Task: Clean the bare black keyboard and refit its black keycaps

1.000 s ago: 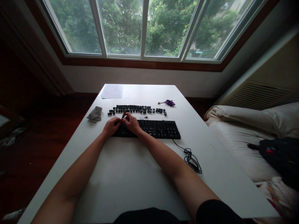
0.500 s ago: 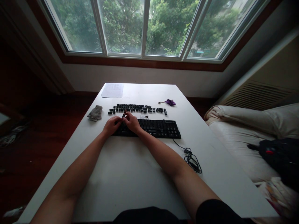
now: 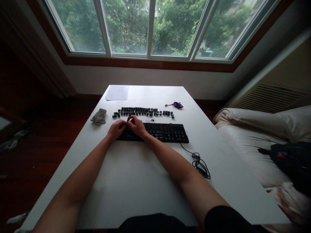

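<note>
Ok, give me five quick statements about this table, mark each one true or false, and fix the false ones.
1. The left hand and right hand are both at the left part of the keyboard. True.
2. The cable lies to the left of the keyboard. False: the cable lies in loops on the near side, toward the right.
3. Rows of loose keycaps lie beyond the keyboard. True.
4. The cloth is at the right edge of the table. False: the cloth is near the left edge of the table.
5. The paper lies at the far left corner. True.
</note>
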### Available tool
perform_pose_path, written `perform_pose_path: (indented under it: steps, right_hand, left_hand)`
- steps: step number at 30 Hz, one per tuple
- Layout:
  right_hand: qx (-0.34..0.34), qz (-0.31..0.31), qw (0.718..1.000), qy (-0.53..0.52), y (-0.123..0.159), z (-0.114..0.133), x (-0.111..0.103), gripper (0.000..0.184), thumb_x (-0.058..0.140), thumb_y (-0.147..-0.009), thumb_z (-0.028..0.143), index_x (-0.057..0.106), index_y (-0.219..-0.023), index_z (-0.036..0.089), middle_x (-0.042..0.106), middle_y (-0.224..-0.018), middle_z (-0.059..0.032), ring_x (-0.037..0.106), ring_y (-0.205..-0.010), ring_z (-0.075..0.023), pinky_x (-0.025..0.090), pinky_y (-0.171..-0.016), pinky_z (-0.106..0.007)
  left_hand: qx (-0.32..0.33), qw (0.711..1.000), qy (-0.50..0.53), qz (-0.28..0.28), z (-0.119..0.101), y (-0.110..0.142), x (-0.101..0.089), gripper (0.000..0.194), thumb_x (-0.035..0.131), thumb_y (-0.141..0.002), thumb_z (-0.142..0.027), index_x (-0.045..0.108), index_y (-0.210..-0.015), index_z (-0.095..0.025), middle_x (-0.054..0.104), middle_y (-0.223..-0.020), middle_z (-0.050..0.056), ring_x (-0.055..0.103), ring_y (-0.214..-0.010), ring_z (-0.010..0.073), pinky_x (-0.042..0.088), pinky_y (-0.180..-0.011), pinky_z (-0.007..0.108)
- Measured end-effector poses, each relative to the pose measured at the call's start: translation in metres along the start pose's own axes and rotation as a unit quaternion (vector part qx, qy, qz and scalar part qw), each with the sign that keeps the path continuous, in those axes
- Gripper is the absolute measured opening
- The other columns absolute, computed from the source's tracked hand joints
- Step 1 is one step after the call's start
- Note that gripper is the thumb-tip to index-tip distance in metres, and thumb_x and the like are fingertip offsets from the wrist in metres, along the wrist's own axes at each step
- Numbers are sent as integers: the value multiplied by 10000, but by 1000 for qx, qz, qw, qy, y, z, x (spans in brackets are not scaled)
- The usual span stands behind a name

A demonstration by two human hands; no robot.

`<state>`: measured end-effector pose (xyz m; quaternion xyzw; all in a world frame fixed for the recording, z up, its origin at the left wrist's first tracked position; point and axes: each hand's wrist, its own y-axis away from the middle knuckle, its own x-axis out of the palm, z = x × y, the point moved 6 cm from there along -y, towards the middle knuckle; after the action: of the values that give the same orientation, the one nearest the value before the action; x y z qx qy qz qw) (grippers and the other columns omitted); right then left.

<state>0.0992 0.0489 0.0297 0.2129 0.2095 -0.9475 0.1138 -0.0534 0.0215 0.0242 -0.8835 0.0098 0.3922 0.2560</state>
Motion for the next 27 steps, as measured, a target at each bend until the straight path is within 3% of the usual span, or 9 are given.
perform_pose_path:
  steps: [27]
  right_hand:
    - [3,3,1000,10,0,-1,-1,229,560,-871,340,592,-1070,233,650,-750,32,603,-688,-143,433,-671,-239]
  left_hand:
    - [3,1000,-6,-1,0,0,0,140,544,-865,-263,656,-933,-214,669,-895,37,600,-854,197,479,-793,328]
